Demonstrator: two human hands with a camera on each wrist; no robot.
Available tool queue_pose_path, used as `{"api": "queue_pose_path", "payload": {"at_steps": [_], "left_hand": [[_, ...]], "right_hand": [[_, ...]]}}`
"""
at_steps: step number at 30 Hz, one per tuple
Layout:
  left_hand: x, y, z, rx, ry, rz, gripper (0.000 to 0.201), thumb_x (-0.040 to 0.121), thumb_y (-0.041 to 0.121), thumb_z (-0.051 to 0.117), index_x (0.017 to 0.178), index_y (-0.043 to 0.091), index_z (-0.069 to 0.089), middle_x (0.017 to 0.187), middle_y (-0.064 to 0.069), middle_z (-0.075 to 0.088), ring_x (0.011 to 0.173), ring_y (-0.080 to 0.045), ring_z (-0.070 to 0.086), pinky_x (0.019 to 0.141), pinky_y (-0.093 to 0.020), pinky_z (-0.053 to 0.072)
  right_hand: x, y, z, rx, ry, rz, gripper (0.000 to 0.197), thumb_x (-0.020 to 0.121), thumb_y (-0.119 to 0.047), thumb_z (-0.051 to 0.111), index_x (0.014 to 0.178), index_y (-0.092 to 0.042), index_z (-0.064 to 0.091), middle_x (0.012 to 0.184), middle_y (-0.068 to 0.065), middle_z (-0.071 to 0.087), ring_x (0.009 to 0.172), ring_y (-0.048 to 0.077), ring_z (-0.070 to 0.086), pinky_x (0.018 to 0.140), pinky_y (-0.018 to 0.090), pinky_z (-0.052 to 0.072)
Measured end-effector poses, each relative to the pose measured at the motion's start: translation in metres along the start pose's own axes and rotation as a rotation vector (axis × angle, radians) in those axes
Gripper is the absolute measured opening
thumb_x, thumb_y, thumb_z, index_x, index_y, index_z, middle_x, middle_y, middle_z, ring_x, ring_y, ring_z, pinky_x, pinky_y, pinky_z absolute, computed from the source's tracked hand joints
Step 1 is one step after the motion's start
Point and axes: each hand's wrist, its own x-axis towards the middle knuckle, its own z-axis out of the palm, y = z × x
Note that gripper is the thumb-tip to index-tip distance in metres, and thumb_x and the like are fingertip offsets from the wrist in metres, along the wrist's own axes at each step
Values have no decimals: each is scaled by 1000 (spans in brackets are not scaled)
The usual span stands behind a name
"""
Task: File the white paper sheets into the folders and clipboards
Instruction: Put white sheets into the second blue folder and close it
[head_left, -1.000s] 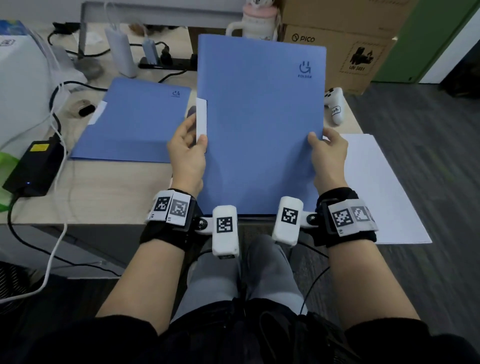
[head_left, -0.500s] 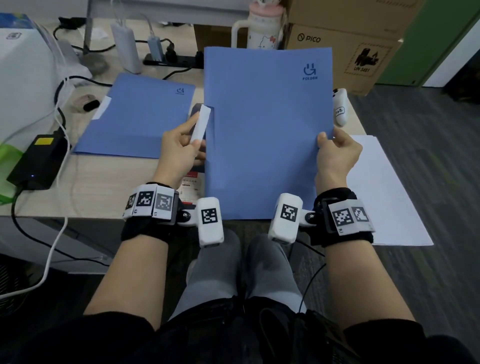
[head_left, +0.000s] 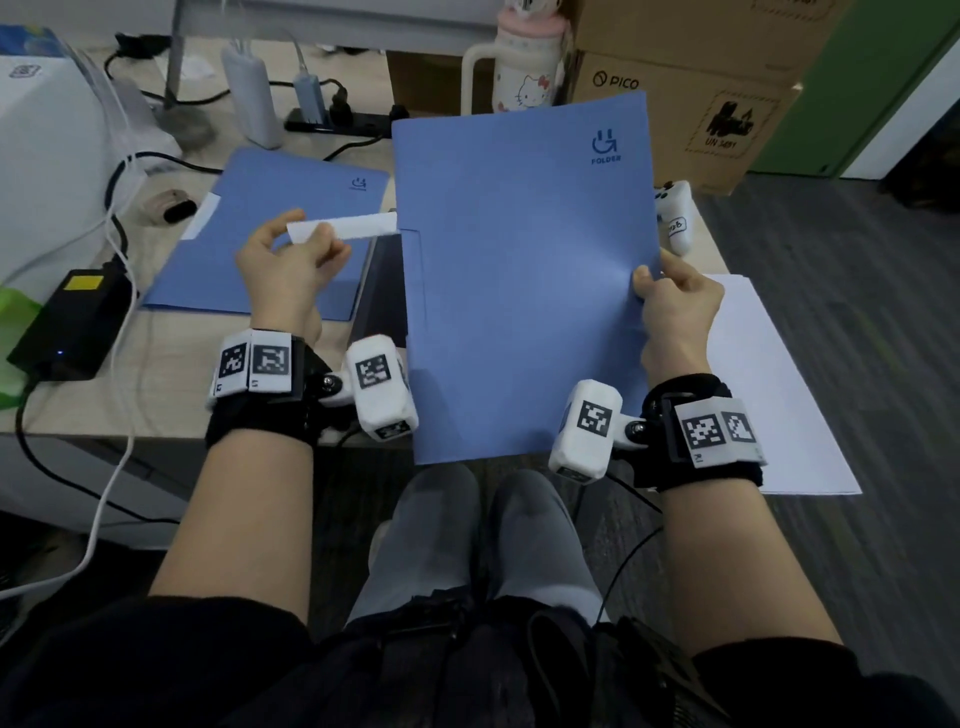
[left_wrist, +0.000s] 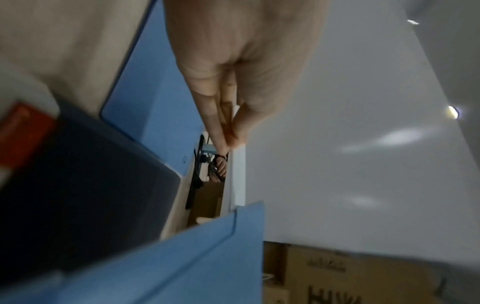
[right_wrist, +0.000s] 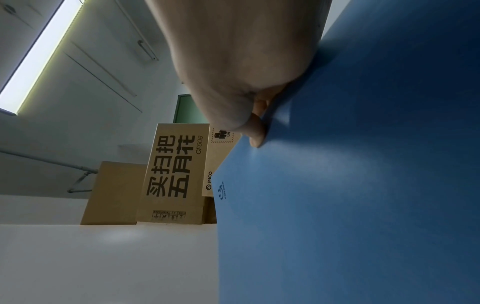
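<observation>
I hold a blue folder (head_left: 519, 286) upright over the desk's front edge. My right hand (head_left: 675, 301) pinches its right edge, thumb on the front, as the right wrist view shows with that hand (right_wrist: 257, 133) on the folder (right_wrist: 350, 185). My left hand (head_left: 291, 260) pinches a white paper (head_left: 353, 227) that sticks out sideways from the folder's left edge. In the left wrist view the left hand (left_wrist: 228, 142) pinches the paper (left_wrist: 239, 174) above the folder (left_wrist: 182, 267). A second blue folder (head_left: 291, 187) lies flat at the left. White sheets (head_left: 769, 389) lie at the right.
A dark flat item (head_left: 384, 291) lies on the desk between the two folders. A black power adapter (head_left: 72, 317) and cables sit at the left, a power strip (head_left: 337, 122) and a cup (head_left: 524, 78) at the back. Cardboard boxes (head_left: 675, 104) and a white controller (head_left: 675, 218) stand at the right.
My left hand has moved left and swung the white paper from upright along the folder's left edge to sticking out sideways. My right hand keeps its hold on the folder.
</observation>
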Motion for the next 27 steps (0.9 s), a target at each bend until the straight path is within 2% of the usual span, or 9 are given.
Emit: {"api": "queue_pose_path", "payload": {"at_steps": [3, 7, 12, 16, 18, 21, 22, 24, 27], "left_hand": [[3, 1, 11, -142, 30, -31, 11, 89, 3, 61, 97, 8, 56, 78, -5, 58, 59, -8, 58, 69, -21, 56], [-1, 1, 25, -140, -39, -19, 11, 93, 10, 57, 82, 8, 59, 77, -4, 60, 62, -7, 61, 71, -22, 57], [-21, -8, 36, 17, -424, -217, 21, 97, 22, 49, 95, 7, 63, 87, -2, 73, 80, -10, 71, 77, -23, 58], [-49, -20, 37, 185, -693, -287, 18, 97, 10, 47, 103, 8, 64, 82, 7, 75, 77, -4, 70, 70, -19, 57], [-59, -29, 38, 162, -700, -301, 22, 96, 4, 44, 111, 5, 61, 88, 6, 74, 80, -6, 70, 72, -20, 57], [-71, -43, 41, 170, -608, -294, 26, 98, 4, 42, 118, 3, 57, 95, 0, 69, 78, -7, 70, 70, -21, 58], [-73, -46, 42, 186, -561, -279, 26, 98, 5, 42, 118, 3, 58, 95, 0, 69, 77, -8, 69, 69, -22, 58], [-76, -52, 45, 228, -471, -230, 26, 98, 5, 43, 117, 4, 60, 94, 1, 68, 79, -8, 68, 69, -21, 58], [-78, -58, 50, 277, -401, -191, 25, 98, 4, 43, 114, 6, 62, 91, 4, 68, 77, -6, 66, 62, -16, 56]], "right_hand": [[1, 0, -3, 27, 9, 39, 29, 85, 11, 51, 87, -13, 67, 59, -18, 55, 48, -6, 45, 54, 5, 40], [2, -4, -8, 83, 41, 58, 33, 86, 11, 52, 88, -20, 62, 63, -16, 55, 51, -5, 47, 55, 4, 41], [7, -4, -17, 71, 73, 61, 27, 85, 10, 52, 97, -6, 70, 69, -9, 53, 65, 5, 46, 59, 11, 42], [10, 0, -25, 61, 94, 68, 34, 85, 10, 51, 111, -4, 68, 74, -9, 60, 61, 2, 51, 60, 9, 45], [10, 4, -30, 38, 88, 81, 29, 86, 8, 51, 102, -6, 70, 70, -11, 60, 56, 0, 51, 58, 9, 45], [9, 10, -34, -56, 58, 97, 21, 84, 3, 52, 74, -8, 67, 59, -14, 56, 57, 5, 45, 59, 15, 40], [7, 11, -34, -96, 45, 100, 15, 81, -1, 53, 73, -1, 66, 63, -9, 55, 64, 9, 43, 64, 19, 39], [5, 13, -33, -171, 8, 90, 27, 70, -12, 54, 81, 12, 60, 73, 1, 50, 73, 13, 40, 69, 27, 35], [3, 12, -36, -298, -88, 80, 18, 69, -16, 56, 70, 1, 52, 69, 2, 48, 71, 15, 39, 68, 28, 34]]}}
